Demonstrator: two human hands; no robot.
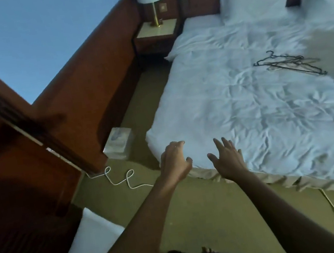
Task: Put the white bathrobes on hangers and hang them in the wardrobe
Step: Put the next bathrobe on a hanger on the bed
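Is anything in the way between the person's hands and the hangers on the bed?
Nothing visible blocks them. Both the left hand and the right hand hover empty at the near corner of the bed. The hangers lie farther across it, with only rumpled white bedding between.

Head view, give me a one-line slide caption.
Both hands, left and right, reach empty toward the bed; hangers lie on it.

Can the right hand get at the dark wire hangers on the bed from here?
Probably not yet: the right hand is empty at the bed's near corner, while the dark wire hangers lie far across the white sheet. Nothing blocks the way.
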